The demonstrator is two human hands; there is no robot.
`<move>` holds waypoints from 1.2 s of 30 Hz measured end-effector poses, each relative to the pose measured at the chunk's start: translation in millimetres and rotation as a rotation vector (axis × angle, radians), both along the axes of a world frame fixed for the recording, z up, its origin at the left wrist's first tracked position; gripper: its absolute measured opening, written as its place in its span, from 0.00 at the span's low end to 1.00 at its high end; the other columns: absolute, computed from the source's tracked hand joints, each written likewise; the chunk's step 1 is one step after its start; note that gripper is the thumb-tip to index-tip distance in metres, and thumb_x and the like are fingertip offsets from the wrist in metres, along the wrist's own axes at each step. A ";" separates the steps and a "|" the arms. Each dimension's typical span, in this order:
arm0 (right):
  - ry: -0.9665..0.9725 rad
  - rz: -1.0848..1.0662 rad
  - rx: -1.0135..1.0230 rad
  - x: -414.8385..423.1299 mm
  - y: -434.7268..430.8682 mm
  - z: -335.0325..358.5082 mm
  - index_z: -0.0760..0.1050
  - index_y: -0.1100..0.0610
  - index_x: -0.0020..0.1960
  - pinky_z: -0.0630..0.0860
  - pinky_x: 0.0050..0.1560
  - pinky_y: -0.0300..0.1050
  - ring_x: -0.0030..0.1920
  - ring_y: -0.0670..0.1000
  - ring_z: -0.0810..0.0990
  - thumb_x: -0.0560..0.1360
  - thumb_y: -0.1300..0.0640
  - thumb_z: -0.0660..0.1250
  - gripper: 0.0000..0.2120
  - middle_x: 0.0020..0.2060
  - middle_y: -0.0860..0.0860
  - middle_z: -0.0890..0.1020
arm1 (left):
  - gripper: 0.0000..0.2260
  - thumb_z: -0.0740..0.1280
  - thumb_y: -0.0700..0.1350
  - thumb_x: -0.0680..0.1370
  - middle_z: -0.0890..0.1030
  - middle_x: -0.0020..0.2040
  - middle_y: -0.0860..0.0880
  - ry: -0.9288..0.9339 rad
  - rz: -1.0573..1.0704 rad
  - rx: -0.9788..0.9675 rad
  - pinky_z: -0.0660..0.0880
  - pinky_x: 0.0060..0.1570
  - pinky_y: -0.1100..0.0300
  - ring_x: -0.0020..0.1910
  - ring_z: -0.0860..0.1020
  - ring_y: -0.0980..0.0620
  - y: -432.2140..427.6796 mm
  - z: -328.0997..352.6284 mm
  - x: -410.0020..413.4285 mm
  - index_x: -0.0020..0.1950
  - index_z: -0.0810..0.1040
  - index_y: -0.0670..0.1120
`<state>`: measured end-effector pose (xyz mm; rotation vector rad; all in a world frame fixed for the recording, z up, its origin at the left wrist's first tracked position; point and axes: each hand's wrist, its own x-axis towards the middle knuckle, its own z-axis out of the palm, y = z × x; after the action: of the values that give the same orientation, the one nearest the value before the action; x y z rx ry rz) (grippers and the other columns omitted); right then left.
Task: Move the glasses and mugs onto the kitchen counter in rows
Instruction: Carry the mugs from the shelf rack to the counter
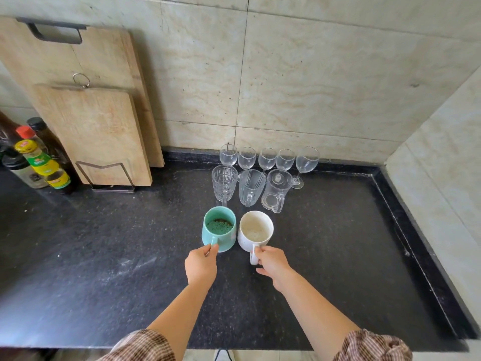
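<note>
On the black counter (104,243) a teal mug (219,228) and a white mug (255,230) stand side by side, handles towards me. My left hand (201,264) pinches the teal mug's handle. My right hand (273,263) grips the white mug's handle. Behind them stands a row of three clear glass mugs (250,187). Against the wall is a row of several wine glasses (268,158).
Two wooden cutting boards (99,126) lean on a wire rack at the left wall. Sauce bottles (39,160) crowd the far left. A raised black rim (406,225) borders the counter on the right, next to the tiled side wall.
</note>
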<state>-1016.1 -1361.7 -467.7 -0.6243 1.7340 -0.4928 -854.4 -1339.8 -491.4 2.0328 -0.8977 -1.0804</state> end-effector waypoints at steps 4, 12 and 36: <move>0.162 0.089 0.008 1.1 -5.9 4.9 0.74 0.59 0.64 0.77 0.37 0.41 0.49 0.54 0.79 0.78 0.55 0.65 0.16 0.55 0.57 0.79 | 0.19 0.63 0.49 0.79 0.73 0.29 0.45 -0.104 -0.107 0.024 0.64 0.30 0.59 0.29 0.67 0.50 -0.9 -0.2 6.8 0.38 0.79 0.35; 0.810 0.598 -0.189 6.1 -23.2 37.8 0.76 0.59 0.55 0.74 0.39 0.45 0.48 0.56 0.81 0.71 0.56 0.65 0.14 0.50 0.55 0.82 | 0.17 0.62 0.49 0.76 0.62 0.26 0.50 -0.180 -0.283 0.082 0.57 0.26 0.60 0.27 0.58 0.52 -8.9 17.6 32.1 0.30 0.65 0.45; 0.389 1.585 -0.989 381.7 185.6 127.4 0.70 0.55 0.64 0.75 0.55 0.51 0.58 0.55 0.75 0.76 0.49 0.62 0.19 0.60 0.53 0.75 | 0.15 0.58 0.47 0.79 0.76 0.61 0.46 -0.836 0.308 0.005 0.72 0.55 0.53 0.60 0.74 0.45 303.6 152.6 323.5 0.64 0.73 0.48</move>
<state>-634.4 -1176.1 -340.3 -2.5617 0.6976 0.0028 -530.9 -1036.2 -338.9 2.5466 -0.9027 -0.0285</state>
